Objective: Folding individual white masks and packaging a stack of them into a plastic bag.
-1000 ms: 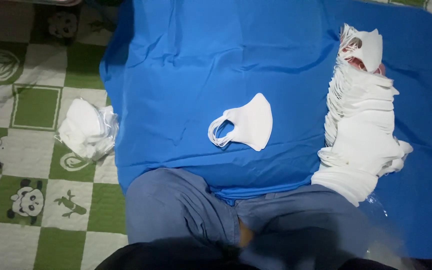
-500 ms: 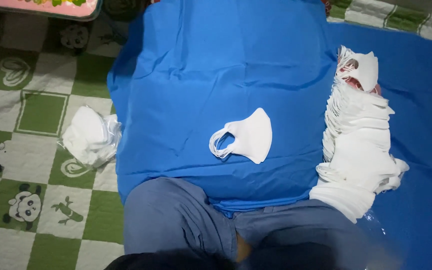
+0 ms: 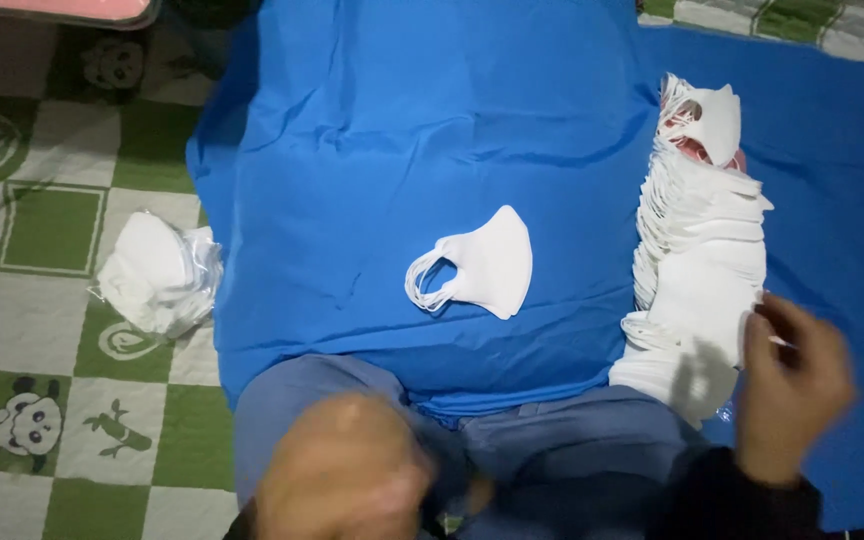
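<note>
Right hand (image 3: 792, 385), fingers loosely curled, grip empty or not: cannot tell; touching the tall row of stacked white fabric masks (image 3: 697, 270), long axis twelve to six. Left hand (image 3: 337, 480) blurred at seven o'clock, grip unclear; single white folded mask (image 3: 482, 265) on blue cloth (image 3: 402, 130), well apart at ten o'clock of the right hand

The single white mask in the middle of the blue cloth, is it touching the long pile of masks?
Apart. The head view shows bare blue cloth between the single mask and the pile.

Cloth (image 3: 402, 130): plain blue. Masks (image 3: 702, 260) and single mask (image 3: 487, 265): white. Floor mat (image 3: 42, 220): green-and-white checks with panda prints.
</note>
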